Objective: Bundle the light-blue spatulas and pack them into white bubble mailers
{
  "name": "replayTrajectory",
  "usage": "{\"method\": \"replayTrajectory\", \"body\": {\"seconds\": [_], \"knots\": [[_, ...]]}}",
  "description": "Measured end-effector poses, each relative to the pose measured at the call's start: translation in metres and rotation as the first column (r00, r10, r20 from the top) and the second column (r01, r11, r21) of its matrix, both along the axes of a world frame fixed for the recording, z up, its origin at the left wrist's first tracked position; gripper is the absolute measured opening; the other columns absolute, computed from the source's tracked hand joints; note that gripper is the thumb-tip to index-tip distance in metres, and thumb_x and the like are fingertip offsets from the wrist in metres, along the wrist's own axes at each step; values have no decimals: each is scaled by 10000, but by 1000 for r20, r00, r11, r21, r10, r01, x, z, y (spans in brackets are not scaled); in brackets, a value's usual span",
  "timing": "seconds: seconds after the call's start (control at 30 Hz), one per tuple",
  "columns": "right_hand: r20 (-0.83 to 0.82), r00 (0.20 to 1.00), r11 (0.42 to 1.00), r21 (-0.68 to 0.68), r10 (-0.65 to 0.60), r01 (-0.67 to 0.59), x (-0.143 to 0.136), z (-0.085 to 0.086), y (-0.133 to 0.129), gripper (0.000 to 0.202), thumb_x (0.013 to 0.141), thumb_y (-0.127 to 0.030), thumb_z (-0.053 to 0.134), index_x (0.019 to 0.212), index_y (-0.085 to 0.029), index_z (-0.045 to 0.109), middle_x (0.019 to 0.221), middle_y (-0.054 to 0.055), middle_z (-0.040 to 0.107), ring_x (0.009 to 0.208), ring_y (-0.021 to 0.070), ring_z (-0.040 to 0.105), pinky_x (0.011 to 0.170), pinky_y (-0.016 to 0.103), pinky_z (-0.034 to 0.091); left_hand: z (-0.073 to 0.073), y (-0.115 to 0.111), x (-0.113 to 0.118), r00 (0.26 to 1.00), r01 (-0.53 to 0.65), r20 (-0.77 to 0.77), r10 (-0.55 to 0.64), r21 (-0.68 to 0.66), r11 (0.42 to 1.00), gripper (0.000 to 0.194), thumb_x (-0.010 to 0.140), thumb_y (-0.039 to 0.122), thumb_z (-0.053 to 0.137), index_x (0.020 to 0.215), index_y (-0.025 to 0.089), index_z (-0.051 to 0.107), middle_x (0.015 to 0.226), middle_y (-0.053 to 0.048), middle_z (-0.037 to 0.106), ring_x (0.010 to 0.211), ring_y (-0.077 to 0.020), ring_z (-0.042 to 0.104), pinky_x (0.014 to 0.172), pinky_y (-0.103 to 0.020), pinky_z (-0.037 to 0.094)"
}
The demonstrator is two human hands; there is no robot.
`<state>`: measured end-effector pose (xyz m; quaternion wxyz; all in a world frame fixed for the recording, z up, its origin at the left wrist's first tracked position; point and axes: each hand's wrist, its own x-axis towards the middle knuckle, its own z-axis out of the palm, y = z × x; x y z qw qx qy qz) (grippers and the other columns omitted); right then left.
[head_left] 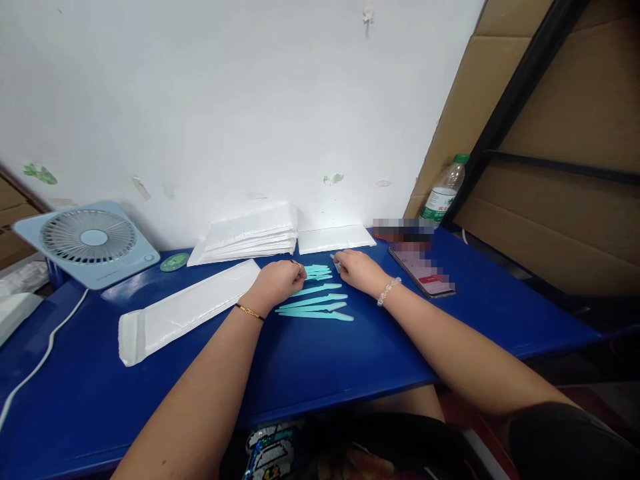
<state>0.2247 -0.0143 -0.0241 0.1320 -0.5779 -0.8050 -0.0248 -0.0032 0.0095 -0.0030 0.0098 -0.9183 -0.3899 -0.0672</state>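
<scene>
- Curled in at the left hand (283, 283), with bent fingers beside a turquoise bunch (319, 271); cannot tell about any grip from this angle. Might drag several pieces at once by closing on overlapping ends.
- Pinching at the right hand (357, 270), apparently on a small pale piece (335, 263) too blurred to name. Could drop it, given so slight a hold at the fingertips.
- Look just below and between both hands for turquoise sticks (320, 309), fanned out on the blue table (320, 360). Could scatter with one brush of the left wrist, or tangle where left ends nearly meet.
- Watch the white mailer (190, 313) just beside the left wrist: might crease or shift under a careless forearm.
- Behind, could slide from the mailer stack (245, 233) if knocked, because of uneven layering.
- Near the right forearm, could push the phone (416, 270) aside by swinging outward.
- Far left, could tug the fan (94, 238) askew by catching the white cord (50, 349).
</scene>
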Motion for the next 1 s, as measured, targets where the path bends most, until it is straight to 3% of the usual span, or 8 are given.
{"method": "replayTrajectory", "body": {"seconds": [0.2, 0.37, 0.5, 0.57, 0.7, 0.77, 0.9, 1.0], "knots": [[-38, 999, 999, -5, -32, 32, -6, 1, 1, 229, 889, -249, 474, 1002, -134, 636, 957, 123, 623, 821, 203, 591, 706, 271, 398, 0, 0, 0, 1000, -6, 21, 6, -21, 1000, 202, 734, 157, 466, 790, 200, 655, 783, -40, 671, 681, -164, 573, 564, -253, 357], [32, 998, 997, -55, -59, 61, -3, 1, 4, 206, 828, -90, 478, 893, -115, 671, 916, 158, 629, 790, 229, 600, 699, 300, 408, 1, -2, 0, 999, -34, 31, 35, -37, 999, 205, 733, 156, 465, 787, 204, 657, 794, -38, 673, 700, -168, 583, 573, -252, 379], [-177, 984, 996, -91, -24, 8, 5, 0, 1, 200, 783, -83, 525, 886, -138, 686, 890, 113, 656, 778, 199, 597, 722, 291, 431, 1, -1, -2, 998, -33, 50, 36, -66, 997, 218, 735, 171, 466, 814, 206, 667, 792, -37, 675, 705, -163, 583, 590, -243, 395], [-414, 910, 990, -126, 8, -66, 10, 0, 0, 188, 807, -157, 534, 922, -160, 683, 862, 68, 669, 757, 170, 594, 721, 280, 451, 1, 0, -3, 997, -27, 68, 33, -86, 996, 216, 738, 182, 465, 820, 202, 664, 793, -35, 677, 698, -161, 582, 591, -242, 396], [-793, 608, 963, -190, -36, -190, 14, 3, -4, 297, 845, -274, 506, 1100, -161, 607, 791, 35, 635, 687, 137, 585, 682, 278, 488, 3, 0, -4, 993, -11, 113, 22, -98, 995, 213, 743, 186, 459, 821, 196, 657, 817, -33, 680, 690, -157, 583, 589, -243, 397], [-862, 503, 953, -200, -62, -226, 15, 5, -4, 323, 852, -260, 486, 1155, -180, 561, 755, 16, 610, 659, 122, 578, 680, 272, 494, 4, 0, -4, 992, -7, 122, 20, -106, 994, 216, 741, 182, 457, 822, 197, 657, 817, -32, 680, 690, -157, 585, 586, -243, 401], [-897, 421, 935, -257, -136, -246, 14, 6, -5, 193, 830, -262, 526, 973, -159, 605, 719, 27, 624, 665, 123, 587, 691, 268, 499, 5, -2, -4, 990, -10, 135, 29, -137, 991, 230, 741, 185, 455, 836, 189, 665, 830, -40, 683, 698, -159, 592, 586, -238, 412], [-922, 339, 912, -291, -186, -289, 14, 6, -5, 249, 797, -279, 591, 996, -133, 615, 796, 74, 668, 746, 152, 633, 734, 289, 507, 6, -2, -4, 989, -10, 145, 31, -145, 989, 237, 735, 190, 462, 853, 183, 667, 832, -44, 684, 694, -159, 592, 582, -237, 411]]}}
